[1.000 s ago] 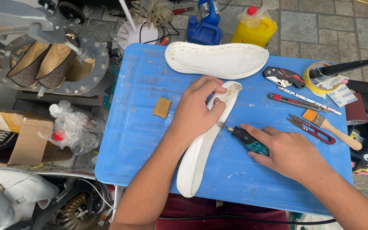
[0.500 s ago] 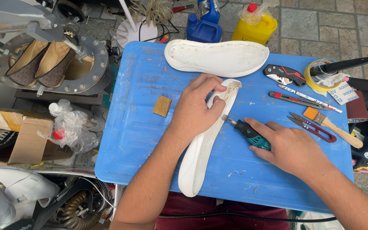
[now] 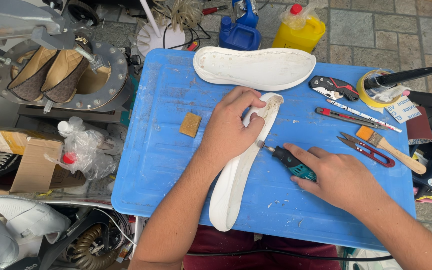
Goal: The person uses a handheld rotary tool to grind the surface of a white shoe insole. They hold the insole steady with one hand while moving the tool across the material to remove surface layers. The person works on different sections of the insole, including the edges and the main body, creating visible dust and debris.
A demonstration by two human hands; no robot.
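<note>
- Blue tabletop (image 3: 166, 165) is seen from above, dusted with white grit.
- A white sole strip (image 3: 236, 172) is pressed flat at its centre by the left hand (image 3: 231, 127), fingers curled over its edge.
- A teal rotary tool (image 3: 291, 162) is gripped by the right hand (image 3: 343, 180), its tip touching the strip's edge.
- A white shoe sole (image 3: 253, 67), tan sanding block (image 3: 190, 124), red snips (image 3: 368, 150) and brush (image 3: 386, 147) lie around.
- A yellow bottle (image 3: 298, 30) stands beyond the far edge.

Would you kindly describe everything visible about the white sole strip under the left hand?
The long white rubbery sole strip lies on edge, running diagonally across the blue plastic board, its near end overhanging the board's front edge. Its far tip looks scuffed and brownish. The left hand presses on its upper half. The small dark rotary tool with a teal grip, held in the right hand, meets its right edge at mid-length.
</note>
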